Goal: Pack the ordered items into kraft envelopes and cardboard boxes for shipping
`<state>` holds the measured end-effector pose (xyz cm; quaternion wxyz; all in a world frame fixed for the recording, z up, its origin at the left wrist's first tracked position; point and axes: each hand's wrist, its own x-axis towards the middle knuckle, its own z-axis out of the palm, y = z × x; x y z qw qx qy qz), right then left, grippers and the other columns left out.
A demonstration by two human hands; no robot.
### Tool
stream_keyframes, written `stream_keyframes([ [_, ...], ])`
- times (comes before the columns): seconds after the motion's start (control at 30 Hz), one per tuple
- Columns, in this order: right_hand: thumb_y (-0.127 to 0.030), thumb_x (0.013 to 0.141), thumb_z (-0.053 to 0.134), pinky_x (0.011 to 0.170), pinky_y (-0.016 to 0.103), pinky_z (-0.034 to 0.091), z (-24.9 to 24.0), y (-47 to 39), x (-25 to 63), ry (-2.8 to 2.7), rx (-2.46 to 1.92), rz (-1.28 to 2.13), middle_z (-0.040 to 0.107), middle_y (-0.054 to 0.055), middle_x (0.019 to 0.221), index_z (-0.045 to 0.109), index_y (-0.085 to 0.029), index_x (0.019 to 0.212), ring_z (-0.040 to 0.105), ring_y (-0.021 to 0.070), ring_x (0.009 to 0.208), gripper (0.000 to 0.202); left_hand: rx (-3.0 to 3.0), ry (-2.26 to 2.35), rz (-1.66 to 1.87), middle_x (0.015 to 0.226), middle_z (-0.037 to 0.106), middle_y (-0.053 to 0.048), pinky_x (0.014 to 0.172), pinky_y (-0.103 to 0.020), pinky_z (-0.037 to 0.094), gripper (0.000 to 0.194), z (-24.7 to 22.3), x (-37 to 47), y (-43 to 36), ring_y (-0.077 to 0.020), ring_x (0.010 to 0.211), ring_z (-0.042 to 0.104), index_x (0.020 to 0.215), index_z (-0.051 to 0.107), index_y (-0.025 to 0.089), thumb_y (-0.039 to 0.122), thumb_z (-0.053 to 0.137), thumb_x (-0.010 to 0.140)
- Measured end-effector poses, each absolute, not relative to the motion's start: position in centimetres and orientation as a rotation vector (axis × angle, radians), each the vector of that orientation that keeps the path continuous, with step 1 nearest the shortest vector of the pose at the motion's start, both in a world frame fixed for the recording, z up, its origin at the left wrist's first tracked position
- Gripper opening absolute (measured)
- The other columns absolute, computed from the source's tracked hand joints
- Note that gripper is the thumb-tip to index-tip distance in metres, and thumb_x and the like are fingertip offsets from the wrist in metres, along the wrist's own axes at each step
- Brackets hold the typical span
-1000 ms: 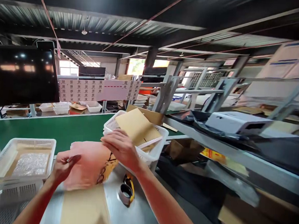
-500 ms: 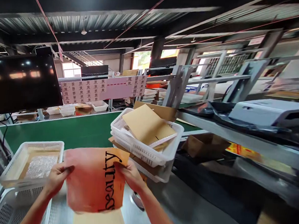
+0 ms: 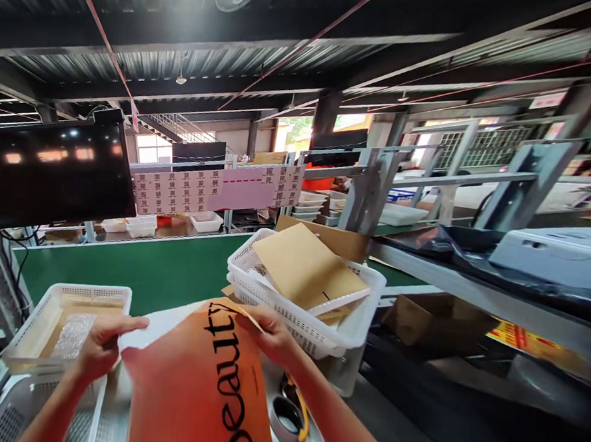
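Note:
An orange-red mailer bag [image 3: 185, 388] with black "beauty" lettering is stretched between my hands, and its white inner side shows at the upper left. My left hand [image 3: 101, 346] pinches its upper left corner. My right hand [image 3: 274, 336] grips the upper right edge, thumb on top. The bag's lower end runs out of view at the bottom. Close by my right forearm lies a roll of brown tape [image 3: 286, 417] with a yellow part on its side, partly covered by the arm. Beneath the bag is a pale metal tabletop [image 3: 121, 404].
White baskets [image 3: 91, 292] stand at left, one holding a bubble-wrapped item [image 3: 72, 337]. Stacked white baskets [image 3: 375, 299] hold cardboard [image 3: 305, 265] behind my right hand. A green conveyor belt [image 3: 173, 257] runs behind. A monitor [image 3: 52, 179] hangs left; a white machine [image 3: 553, 257] sits on the right shelf.
The bag's mouth has come apart at the upper left, baring its white inside, and the bag extends lower. My view has tilted slightly up. The tape roll is now more visible.

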<state>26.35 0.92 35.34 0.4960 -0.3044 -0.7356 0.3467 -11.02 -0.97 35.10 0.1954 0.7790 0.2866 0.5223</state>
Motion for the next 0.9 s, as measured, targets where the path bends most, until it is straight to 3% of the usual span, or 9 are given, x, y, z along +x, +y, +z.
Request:
stream_keyframes([
  [0.13,-0.037,0.084,0.068,0.060,0.029,0.051,33.7,2.0,26.7,-1.740,-0.613,0.868,0.069,0.004,0.061,0.073,-0.021,0.064,0.062,0.0182,0.059,0.026,2.278,0.663,1.477,0.055,0.072,0.000,0.052,-0.022,0.047,0.029,35.4,-11.4,-0.7,-0.0142,0.049,0.063,0.063,0.076,0.021,0.007,0.053,0.073],
  [0.27,-0.024,0.073,0.060,0.056,0.027,0.045,32.1,2.4,27.4,-1.754,-0.695,0.985,0.060,0.002,0.051,0.062,-0.021,0.051,0.054,0.0150,0.052,0.022,2.316,0.600,1.317,0.051,0.062,0.001,0.050,-0.023,0.037,0.024,35.5,-11.8,-1.3,-0.0131,0.049,0.055,0.053,0.064,0.020,0.008,0.052,0.070],
  [0.4,-0.026,0.073,0.063,0.067,0.028,0.050,31.7,1.8,28.1,-1.844,-0.764,1.180,0.070,0.004,0.064,0.072,-0.018,0.062,0.062,0.0168,0.065,0.016,2.329,0.612,1.125,0.062,0.065,-0.003,0.056,-0.028,0.044,0.028,36.1,-12.5,-2.6,-0.0173,0.057,0.060,0.065,0.070,0.020,0.022,0.051,0.086],
  [0.53,-0.054,0.075,0.076,0.078,0.034,0.055,31.0,-0.3,27.6,-1.708,-0.713,1.430,0.079,0.008,0.086,0.081,-0.015,0.091,0.071,0.0227,0.082,0.042,2.382,0.620,1.072,0.072,0.074,-0.006,0.059,-0.026,0.048,0.030,35.7,-12.3,-3.6,-0.0167,0.062,0.065,0.085,0.078,0.019,0.033,0.057,0.100],
  [0.6,-0.055,0.069,0.087,0.071,0.031,0.054,30.1,-1.7,26.5,-1.529,-0.792,1.425,0.076,0.005,0.081,0.077,-0.017,0.086,0.068,0.0187,0.073,0.042,2.410,0.660,1.136,0.073,0.074,-0.004,0.058,-0.022,0.048,0.017,35.1,-11.8,-4.1,-0.0130,0.060,0.065,0.093,0.080,0.019,0.025,0.066,0.099],
  [0.67,-0.045,0.066,0.093,0.063,0.027,0.051,28.7,-3.1,25.3,-1.282,-0.907,1.304,0.070,-0.001,0.073,0.070,-0.020,0.082,0.062,0.0131,0.061,0.038,2.410,0.667,1.177,0.078,0.075,-0.003,0.061,-0.020,0.050,0.013,34.4,-11.0,-4.6,-0.0115,0.065,0.067,0.099,0.081,0.020,0.017,0.068,0.098],
  [0.73,-0.040,0.066,0.095,0.058,0.025,0.049,26.7,-4.7,24.2,-1.028,-0.954,1.176,0.066,-0.007,0.067,0.068,-0.023,0.095,0.057,0.0111,0.054,0.043,2.386,0.623,1.169,0.086,0.078,-0.006,0.065,-0.018,0.053,0.018,33.8,-10.2,-5.2,-0.0119,0.073,0.071,0.105,0.081,0.020,0.013,0.065,0.099],
  [0.83,-0.044,0.059,0.097,0.059,0.026,0.052,22.7,-7.3,22.7,-0.762,-0.943,1.171,0.066,-0.009,0.067,0.063,-0.027,0.121,0.059,0.0131,0.054,0.073,2.361,0.510,1.114,0.093,0.079,-0.008,0.067,-0.019,0.056,0.025,33.2,-8.8,-6.2,-0.0133,0.078,0.072,0.114,0.081,0.021,0.012,0.062,0.100],
  [0.9,-0.054,0.053,0.097,0.060,0.028,0.054,19.5,-9.3,21.0,-0.651,-0.955,1.275,0.067,-0.007,0.067,0.065,-0.027,0.110,0.060,0.0145,0.055,0.070,2.350,0.484,1.030,0.092,0.078,-0.009,0.067,-0.021,0.057,0.027,32.8,-8.0,-6.8,-0.0147,0.077,0.073,0.117,0.081,0.021,0.015,0.060,0.101],
])
